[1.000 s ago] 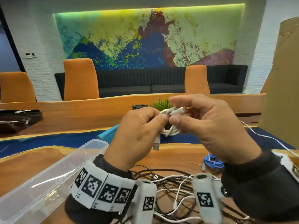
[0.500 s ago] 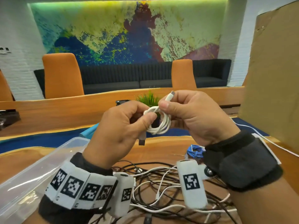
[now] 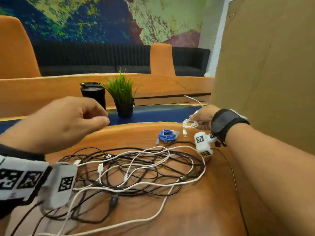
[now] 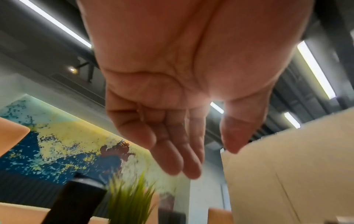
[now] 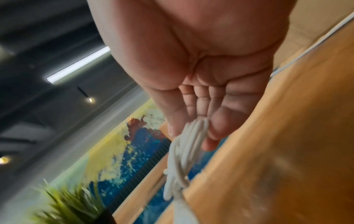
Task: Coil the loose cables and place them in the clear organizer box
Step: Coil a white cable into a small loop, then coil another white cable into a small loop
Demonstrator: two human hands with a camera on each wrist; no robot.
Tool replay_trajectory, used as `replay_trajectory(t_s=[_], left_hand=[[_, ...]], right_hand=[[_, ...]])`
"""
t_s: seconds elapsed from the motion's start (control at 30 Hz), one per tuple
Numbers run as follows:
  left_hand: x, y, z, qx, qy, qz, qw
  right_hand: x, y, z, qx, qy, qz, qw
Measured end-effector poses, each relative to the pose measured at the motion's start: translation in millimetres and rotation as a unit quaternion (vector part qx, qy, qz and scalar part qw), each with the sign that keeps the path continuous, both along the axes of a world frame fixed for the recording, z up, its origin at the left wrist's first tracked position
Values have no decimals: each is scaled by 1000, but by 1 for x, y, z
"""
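Note:
My right hand (image 3: 201,120) pinches a small coiled white cable (image 3: 189,124) at the far right of the wooden table, just beyond a coiled blue cable (image 3: 167,136). The right wrist view shows the same white coil (image 5: 184,153) held between thumb and fingers, its plug end hanging down. My left hand (image 3: 68,120) hovers above the table's left side, fingers loosely curled and holding nothing; the left wrist view shows its fingers (image 4: 178,151) relaxed and empty. A tangle of loose black and white cables (image 3: 136,167) lies between my forearms. The clear organizer box is out of view.
A black tumbler (image 3: 93,94) and a small potted plant (image 3: 122,97) stand beyond the left hand. A large cardboard sheet (image 3: 264,65) rises along the right side. Another white cable (image 3: 194,99) runs along the table's far right edge.
The left hand has let go of the white coil. The right hand has carried it down and to the far right, beside the blue coil. The view has dropped and the box has left it.

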State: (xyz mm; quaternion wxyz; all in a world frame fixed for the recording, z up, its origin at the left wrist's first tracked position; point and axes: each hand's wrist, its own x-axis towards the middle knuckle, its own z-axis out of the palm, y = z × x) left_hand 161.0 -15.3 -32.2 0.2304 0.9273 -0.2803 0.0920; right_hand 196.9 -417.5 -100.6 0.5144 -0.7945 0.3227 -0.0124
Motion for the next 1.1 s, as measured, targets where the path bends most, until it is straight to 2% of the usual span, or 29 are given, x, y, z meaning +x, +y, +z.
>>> replay_trajectory(t_s=[0.13,0.2,0.27,0.3,0.37,0.4,0.47,0.5,0.53,0.6,0.67,0.7,0.77,0.8,0.83,0.87,0.93,1.0,1.03,1.1], left_hand=[[-3,1,-3,179,71,4,981],[-1,12,-10,233,91,-7,968],[-1,24,-18,277,93,-19,956],[-2,29,-20,295,88,-24,951],[-7,36,-25,316,88,-35,944],[-9,37,-27,320,98,-44,941],[-16,33,-32,329,117,-60,935],[-19,30,-35,344,123,-54,929],[-22,26,-38,366,125,-40,921],[-29,16,-47,425,116,-18,897],[-34,10,-56,457,113,-15,882],[-35,8,-58,456,113,-19,883],[-34,11,-55,415,123,-27,901],[-33,14,-49,375,137,-23,917],[-32,18,-39,326,150,-12,933],[-31,23,-28,266,162,-1,950],[-30,35,-3,105,215,0,971],[-32,44,23,-72,275,-29,958],[-34,47,34,-136,285,-45,948],[-39,48,52,-231,289,-76,926]], right_hand=[[6,-2,-14,12,65,21,998],[6,3,-13,-11,124,80,989],[6,10,-2,-92,167,101,976],[5,13,6,-195,176,103,959],[1,22,24,-432,143,132,881],[-5,31,35,-482,93,154,857],[-24,56,50,-441,-14,210,872],[-36,73,55,-411,-37,252,875],[-50,93,59,-393,-41,307,866],[-75,133,61,-381,-5,433,817],[-95,169,50,-381,45,524,760],[-102,182,39,-396,71,552,730],[-108,200,18,-466,83,576,666],[-108,203,11,-490,67,577,650],[-108,201,10,-493,46,570,656],[-105,194,15,-474,24,552,686],[-103,177,40,-391,-41,500,772],[-104,161,73,-262,-132,437,851],[-105,155,89,-213,-181,402,872],[-106,148,117,-169,-266,353,881]])
